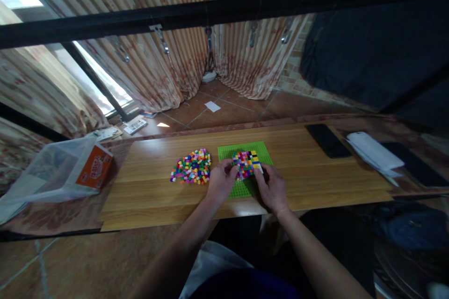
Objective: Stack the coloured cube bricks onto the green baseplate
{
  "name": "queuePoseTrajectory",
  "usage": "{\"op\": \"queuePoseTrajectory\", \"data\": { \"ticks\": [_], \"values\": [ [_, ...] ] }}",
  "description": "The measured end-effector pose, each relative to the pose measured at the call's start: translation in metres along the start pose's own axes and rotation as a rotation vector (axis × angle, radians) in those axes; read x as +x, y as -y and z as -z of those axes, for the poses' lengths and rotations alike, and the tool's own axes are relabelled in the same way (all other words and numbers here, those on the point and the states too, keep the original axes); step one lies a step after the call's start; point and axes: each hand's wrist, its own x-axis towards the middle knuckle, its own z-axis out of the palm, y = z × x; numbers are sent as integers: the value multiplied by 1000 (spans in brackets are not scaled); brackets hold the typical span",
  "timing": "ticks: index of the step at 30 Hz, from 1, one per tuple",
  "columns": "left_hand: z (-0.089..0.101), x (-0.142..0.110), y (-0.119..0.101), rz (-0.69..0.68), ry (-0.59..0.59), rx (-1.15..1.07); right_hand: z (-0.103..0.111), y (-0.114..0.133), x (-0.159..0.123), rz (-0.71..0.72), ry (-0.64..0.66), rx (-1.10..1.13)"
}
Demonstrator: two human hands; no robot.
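A green studded baseplate [262,148] lies on the wooden board. Over its middle is a patchwork block of small building bricks [246,163] in many colours, with yellow, white and blue ones along its right side. My left hand [222,178] grips the left edge of this block, thumb and fingers curled in. At the right edge my right hand [271,188] holds it with bent fingers. Whether the block is pressed onto the studs or lifted slightly, I cannot tell. Left of my left hand spreads a pile of loose bricks [193,167].
A black phone [328,140] lies on the right of the wooden board [147,196]. Beyond the right end are white papers [373,152] and another dark flat object [416,163]. A clear plastic bin [56,168] with an orange label stands left. A dark metal bar [224,14] crosses above.
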Motion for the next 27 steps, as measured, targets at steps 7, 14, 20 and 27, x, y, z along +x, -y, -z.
{"op": "queuePoseTrajectory", "data": {
  "ticks": [7,14,20,27],
  "values": [
    [-9,3,12,20,-33,-43,1,1,0,-14,-3,-23],
    [-12,-3,2,18,-73,7,0,-6,-2,-31,8,-74],
    [13,-17,-8,-13,-182,140,1,-9,-1,-27,27,-102],
    [98,-40,32,67,-400,304,1,-11,-2,-54,29,-106]
  ]
}}
